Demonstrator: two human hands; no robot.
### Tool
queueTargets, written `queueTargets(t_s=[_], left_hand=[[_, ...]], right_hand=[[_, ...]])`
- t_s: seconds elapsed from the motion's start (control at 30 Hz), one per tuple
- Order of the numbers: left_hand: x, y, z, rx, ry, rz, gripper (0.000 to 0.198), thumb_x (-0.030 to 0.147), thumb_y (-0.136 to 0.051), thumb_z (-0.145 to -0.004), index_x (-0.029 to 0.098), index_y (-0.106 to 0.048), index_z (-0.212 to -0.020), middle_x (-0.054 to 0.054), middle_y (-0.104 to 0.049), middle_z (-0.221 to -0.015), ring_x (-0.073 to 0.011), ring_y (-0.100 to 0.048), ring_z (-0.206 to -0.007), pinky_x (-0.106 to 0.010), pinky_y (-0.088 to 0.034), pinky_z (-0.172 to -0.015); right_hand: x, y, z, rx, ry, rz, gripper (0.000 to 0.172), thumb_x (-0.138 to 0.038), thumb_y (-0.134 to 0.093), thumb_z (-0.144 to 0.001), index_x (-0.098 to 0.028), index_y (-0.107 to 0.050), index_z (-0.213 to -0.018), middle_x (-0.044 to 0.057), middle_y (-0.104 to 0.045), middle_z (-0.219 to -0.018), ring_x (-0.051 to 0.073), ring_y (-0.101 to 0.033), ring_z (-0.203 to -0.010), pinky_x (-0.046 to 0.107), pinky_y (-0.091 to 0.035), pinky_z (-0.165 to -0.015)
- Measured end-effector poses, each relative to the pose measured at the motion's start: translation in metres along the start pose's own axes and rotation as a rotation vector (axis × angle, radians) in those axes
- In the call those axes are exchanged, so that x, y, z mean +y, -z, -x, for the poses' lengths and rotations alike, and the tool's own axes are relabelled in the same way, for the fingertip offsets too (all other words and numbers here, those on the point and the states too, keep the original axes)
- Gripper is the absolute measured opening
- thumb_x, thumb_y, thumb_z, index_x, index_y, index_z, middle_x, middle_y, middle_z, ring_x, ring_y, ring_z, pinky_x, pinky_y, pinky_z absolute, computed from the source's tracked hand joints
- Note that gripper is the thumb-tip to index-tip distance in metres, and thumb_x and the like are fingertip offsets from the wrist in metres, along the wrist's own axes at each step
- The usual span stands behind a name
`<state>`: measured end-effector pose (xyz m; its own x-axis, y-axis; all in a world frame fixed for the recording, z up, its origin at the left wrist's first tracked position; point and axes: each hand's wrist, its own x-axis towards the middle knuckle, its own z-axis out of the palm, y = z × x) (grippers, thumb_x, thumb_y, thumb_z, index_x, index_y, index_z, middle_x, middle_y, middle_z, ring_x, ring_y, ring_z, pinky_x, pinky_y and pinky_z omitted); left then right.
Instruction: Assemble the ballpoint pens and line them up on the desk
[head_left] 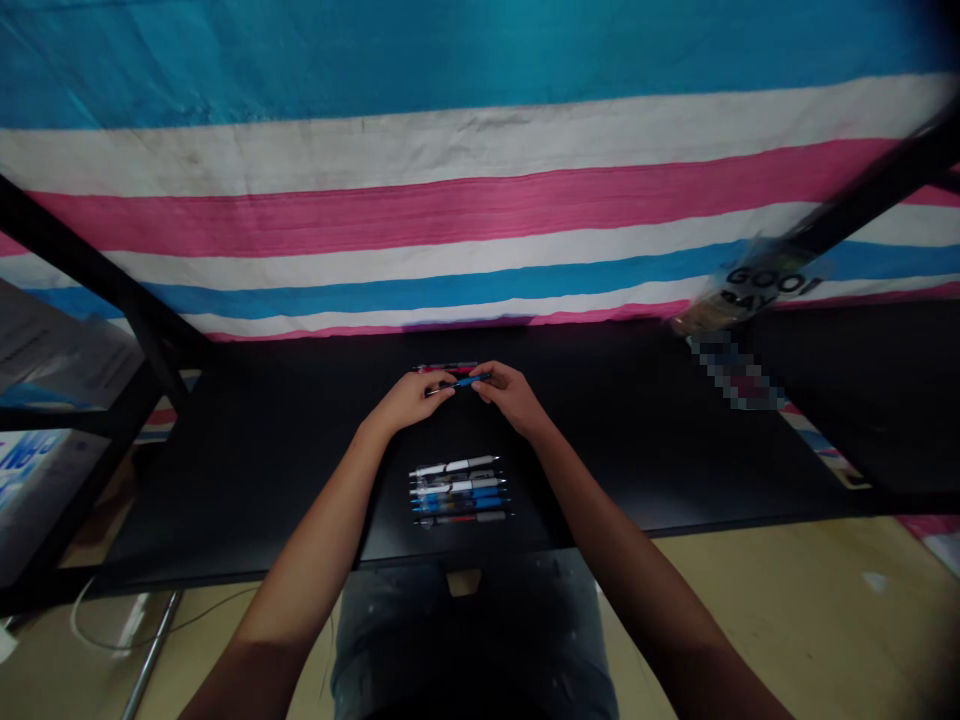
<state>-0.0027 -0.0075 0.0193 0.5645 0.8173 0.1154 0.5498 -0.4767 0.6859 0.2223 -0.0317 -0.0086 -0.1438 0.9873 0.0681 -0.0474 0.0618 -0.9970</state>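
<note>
Between my two hands, a blue pen (463, 382) is held level just above the black table. My left hand (414, 399) is closed on its left end, thumb and fingers pinching it. The pen's right end is pinched by my right hand (510, 393). Right behind the fingers lies a red pen (450, 367), partly hidden by my hands. Closer to my body, several pens lie side by side in a row: a white and grey pen (456, 466) at the far side, blue pens (459, 499) in the row, and a dark grey pen (461, 518) nearest me.
The black table (637, 430) runs wide to both sides. A striped sheet (450, 220) hangs behind it. A clear bag with "GOOD DAY" lettering (765, 285) hangs at the right frame post. Boxes (45, 480) stand on the left, beside a black metal frame (150, 340).
</note>
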Motion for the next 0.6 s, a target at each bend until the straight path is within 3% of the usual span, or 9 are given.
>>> queueTargets(t_s=[0.17,0.37,0.6], left_hand=[[0.0042,0.0022,0.0002,-0.035,-0.004,0.041,0.031,0.034,-0.05,-0.101,0.018,-0.075,-0.109,-0.002,-0.071,-0.076,-0.0182,-0.064,-0.069,-0.029,-0.047,-0.07],[0.0087,0.0035,0.0007,-0.016,-0.001,0.033,0.03,0.029,-0.049,-0.101,0.02,-0.069,-0.122,-0.002,-0.07,-0.078,-0.0189,-0.065,-0.074,-0.03,-0.047,-0.075],[0.0085,0.0052,0.002,-0.015,0.036,0.037,0.026,0.03,-0.048,-0.101,0.02,-0.069,-0.114,-0.001,-0.07,-0.08,-0.0187,-0.064,-0.073,-0.029,-0.044,-0.072]], right_hand=[[0.0033,-0.0013,-0.0009,0.015,0.009,-0.092,0.025,-0.036,-0.078,-0.078,-0.021,-0.068,-0.094,-0.005,-0.054,-0.067,0.011,-0.047,-0.061,0.026,-0.035,-0.059],[-0.0007,-0.0016,-0.0029,0.121,-0.03,-0.194,0.033,-0.043,-0.083,-0.073,-0.021,-0.069,-0.094,-0.006,-0.053,-0.063,0.011,-0.046,-0.058,0.026,-0.037,-0.056],[-0.0014,0.0061,-0.0091,0.407,0.094,-0.322,0.032,-0.043,-0.086,-0.07,-0.021,-0.065,-0.08,-0.005,-0.053,-0.065,0.008,-0.046,-0.057,0.024,-0.038,-0.055]])
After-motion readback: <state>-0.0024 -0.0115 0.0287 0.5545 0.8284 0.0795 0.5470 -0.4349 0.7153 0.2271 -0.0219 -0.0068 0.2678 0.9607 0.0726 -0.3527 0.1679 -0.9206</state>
